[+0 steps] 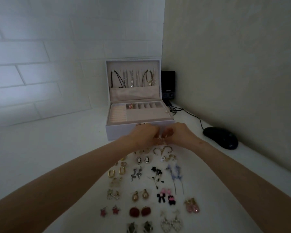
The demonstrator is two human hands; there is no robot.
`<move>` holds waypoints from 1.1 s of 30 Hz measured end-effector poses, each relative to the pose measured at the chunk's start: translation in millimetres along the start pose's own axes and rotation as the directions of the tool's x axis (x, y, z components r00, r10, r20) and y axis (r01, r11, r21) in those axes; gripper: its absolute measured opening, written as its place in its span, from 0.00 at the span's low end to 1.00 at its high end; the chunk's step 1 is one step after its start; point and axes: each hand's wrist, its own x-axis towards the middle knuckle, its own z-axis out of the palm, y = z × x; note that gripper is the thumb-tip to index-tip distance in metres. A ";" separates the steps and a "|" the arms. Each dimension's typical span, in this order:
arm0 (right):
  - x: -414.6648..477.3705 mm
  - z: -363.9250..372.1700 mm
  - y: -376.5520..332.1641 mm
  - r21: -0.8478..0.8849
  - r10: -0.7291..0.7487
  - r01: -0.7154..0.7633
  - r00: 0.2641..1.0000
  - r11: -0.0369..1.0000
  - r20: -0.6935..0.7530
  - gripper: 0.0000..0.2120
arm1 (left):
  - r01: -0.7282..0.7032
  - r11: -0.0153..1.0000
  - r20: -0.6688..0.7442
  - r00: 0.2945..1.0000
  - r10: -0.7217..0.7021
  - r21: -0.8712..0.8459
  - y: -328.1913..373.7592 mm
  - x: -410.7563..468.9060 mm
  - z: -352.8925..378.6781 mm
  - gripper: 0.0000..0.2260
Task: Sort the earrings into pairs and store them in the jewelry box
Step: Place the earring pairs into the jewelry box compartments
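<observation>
Tabletop (40, 157), white and smooth, is filling the lower part of the view and is meeting a pale tiled wall at the back; the jewelry box (118, 132) is standing on it near the corner, white outside and beige-pink inside, with its lid standing upright and open. Necklaces (133, 78) are hanging in a row inside the lid, above a soft pocket; the tray below is showing ring rolls on its left side and a line of small compartments along the back, and one pair of pink earrings (130, 106) is lying in the leftmost of these compartments.

Both forearms are reaching forward over the table; the left hand (144, 133) and the right hand (181, 133) are meeting just in front of the box, fingers curled and pressed together, and both are pinching a small gold earring (160, 140) between them; its shape is too blurred to tell.

A black mouse (220, 137) is lying to the right, its cable running to a black speaker (168, 86) behind the box.

The other earrings (139, 195) are lying in pairs in rows under the arms: gold oblong hoops (116, 171), dark snakes (136, 174), red squares (139, 211), pink stars (109, 211), long blue drops (175, 174); each piece is resting just beside its partner.
</observation>
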 end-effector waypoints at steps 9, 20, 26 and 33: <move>14.9 -49.1 -0.9 0.400 0.056 -0.036 0.998 0.916 -0.039 0.09 | -0.003 0.955 -0.190 0.980 -0.056 -0.296 -20.0 30.7 -38.9 0.10; 97.5 -54.1 12.2 0.617 0.168 -0.053 0.977 0.785 -0.131 0.10 | 0.265 0.895 -0.128 0.936 -0.328 -0.359 -69.8 128.7 -41.5 0.08; 130.0 -38.4 25.1 0.512 0.148 -0.022 0.967 0.859 -0.207 0.09 | 0.192 0.963 -0.171 0.959 -0.225 -0.189 -76.3 155.4 -15.8 0.11; 151.0 -31.4 26.4 0.379 0.064 0.025 0.974 0.925 -0.220 0.11 | 0.123 0.991 -0.253 0.958 -0.134 -0.057 -75.5 158.2 -9.7 0.11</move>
